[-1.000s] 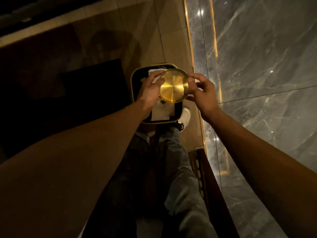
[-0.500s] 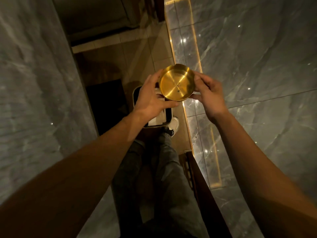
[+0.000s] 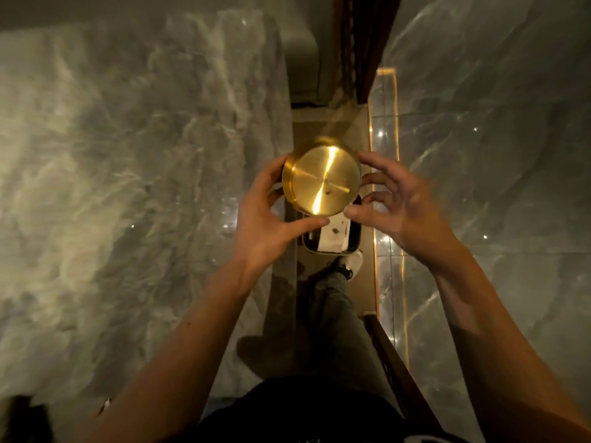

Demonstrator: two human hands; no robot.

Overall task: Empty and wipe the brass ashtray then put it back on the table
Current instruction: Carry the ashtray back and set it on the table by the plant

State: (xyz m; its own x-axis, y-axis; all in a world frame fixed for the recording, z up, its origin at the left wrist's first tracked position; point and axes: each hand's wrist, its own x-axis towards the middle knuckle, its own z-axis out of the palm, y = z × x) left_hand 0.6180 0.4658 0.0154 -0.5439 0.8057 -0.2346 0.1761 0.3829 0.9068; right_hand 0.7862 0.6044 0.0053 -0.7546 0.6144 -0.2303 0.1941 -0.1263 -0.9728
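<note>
Held up in mid-air at centre frame: brass ashtray [image 3: 321,181], round, open face toward the camera, far rim smeared by motion blur. A few dark specks on its floor, too small to identify. Cupped on the left by the left hand [image 3: 267,215], fingers curled behind the left rim and mostly hidden, thumb stretched under the near edge. On the right, right hand [image 3: 396,207] spread and loosely curved, blurred; thumb tip close to the near right rim, contact not clear. Directly below and partly covered by the ashtray, a dark bin [image 3: 332,241] with pale paper inside, only its near end showing. Beside it a light shoe [image 3: 353,263] and a grey trouser leg [image 3: 339,318]. Marble slabs [image 3: 128,187] left and right, dim, streaked with glare.
</note>
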